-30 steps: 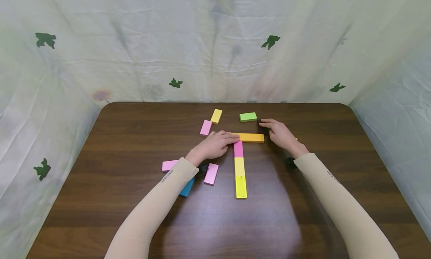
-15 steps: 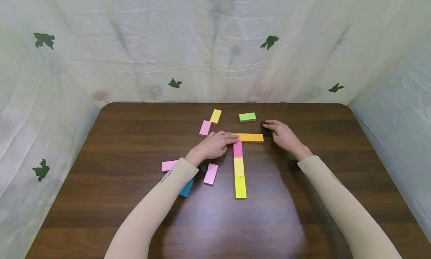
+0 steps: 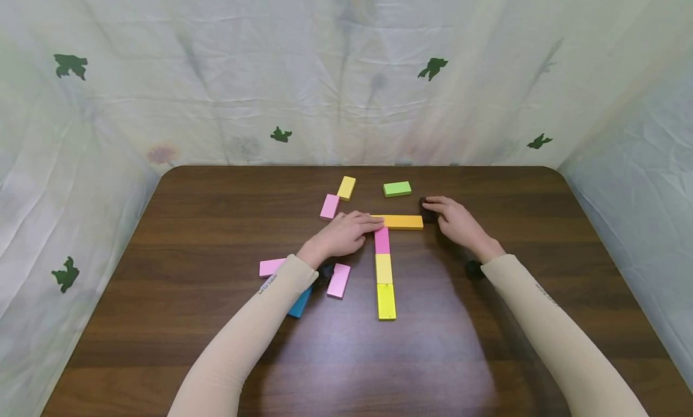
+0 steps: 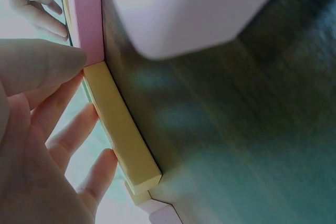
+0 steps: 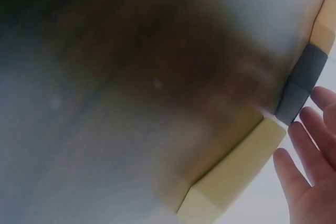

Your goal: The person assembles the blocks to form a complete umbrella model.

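At least twelve blocks (image 3: pixel 403 222), four of them pink; two hands (image 3: pixel 346 232); five green cutouts (image 3: pixel 71 67).

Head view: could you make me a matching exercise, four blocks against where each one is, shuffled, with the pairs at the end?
1. Black block
2. Green block
3. Blue block
4. Bright yellow block

A. Partly hidden by the left sleeve
B. Near end of the row
C. By the right hand
D. Near the table's far edge

Pairs: 1-C, 2-D, 3-A, 4-B
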A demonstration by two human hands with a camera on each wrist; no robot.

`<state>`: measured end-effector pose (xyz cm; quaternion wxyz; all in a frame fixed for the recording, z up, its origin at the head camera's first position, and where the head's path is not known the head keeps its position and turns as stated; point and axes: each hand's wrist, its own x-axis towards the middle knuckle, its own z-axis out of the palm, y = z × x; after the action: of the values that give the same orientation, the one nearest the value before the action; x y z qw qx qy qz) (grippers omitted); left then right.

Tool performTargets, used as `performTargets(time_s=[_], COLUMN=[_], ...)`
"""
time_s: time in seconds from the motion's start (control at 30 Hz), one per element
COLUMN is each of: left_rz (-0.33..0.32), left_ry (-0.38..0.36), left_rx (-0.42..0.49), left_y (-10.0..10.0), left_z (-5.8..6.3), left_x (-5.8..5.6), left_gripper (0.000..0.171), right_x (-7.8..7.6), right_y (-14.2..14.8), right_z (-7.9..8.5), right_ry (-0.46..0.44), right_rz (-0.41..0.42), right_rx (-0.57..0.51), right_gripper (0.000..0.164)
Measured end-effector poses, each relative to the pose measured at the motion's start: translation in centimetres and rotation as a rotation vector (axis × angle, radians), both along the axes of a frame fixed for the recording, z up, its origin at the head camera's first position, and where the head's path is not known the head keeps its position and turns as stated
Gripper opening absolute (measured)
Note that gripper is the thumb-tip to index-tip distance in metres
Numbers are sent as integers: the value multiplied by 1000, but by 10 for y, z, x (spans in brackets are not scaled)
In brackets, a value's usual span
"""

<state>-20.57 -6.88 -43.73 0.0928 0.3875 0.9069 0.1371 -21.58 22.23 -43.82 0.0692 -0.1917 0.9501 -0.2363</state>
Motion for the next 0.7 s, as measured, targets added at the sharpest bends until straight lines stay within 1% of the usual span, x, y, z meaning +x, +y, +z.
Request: performTargets(time_s=[0.13, 0.23, 0.43, 0.7], left_rz=[-2, -1, -2, -9], left_ry=[-5, -8, -7, 0], left_rx=[4, 5, 10, 14], left_y=[1, 1, 0, 0], left_z=[0, 0, -2, -1], left_x=[0, 0, -1, 0], left_gripper=[48, 48, 48, 48], right_x=[1, 2, 8, 15], right_y=[8, 16, 31, 44], right_z=[2, 3, 1, 0], right_ry=[22, 35, 13, -24], right_rz=[-1, -14, -54, -56], right_rx=[-27, -25, -9, 14], right_gripper=[47, 45, 44, 47])
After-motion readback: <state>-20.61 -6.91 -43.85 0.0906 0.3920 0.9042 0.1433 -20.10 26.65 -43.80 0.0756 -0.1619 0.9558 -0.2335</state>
